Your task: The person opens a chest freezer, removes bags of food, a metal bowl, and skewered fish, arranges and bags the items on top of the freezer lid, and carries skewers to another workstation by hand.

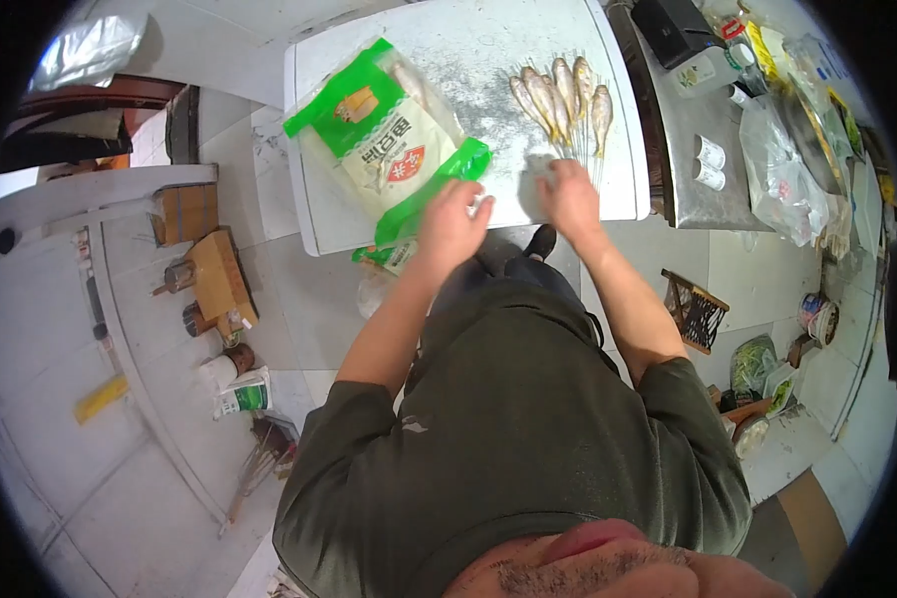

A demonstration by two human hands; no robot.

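On the white table (513, 199) a green and white plastic bag (379, 135) with printed characters lies tilted at the left. My left hand (451, 224) is at the bag's lower right corner, fingers apart, close to its green edge. Whether it touches the bag is unclear. Several small fish (566, 95) on thin skewers lie side by side at the right of the table, heads away from me. My right hand (571, 196) is at the near ends of the skewers, fingers bent; what it holds, if anything, is too small to tell.
A metal counter (703, 194) with two white cups (710, 164), a clear plastic bag (782, 184) and bottles stands at the right. Below it is a small folding stool (698, 311). Cardboard boxes (219, 279) stand on the floor at the left.
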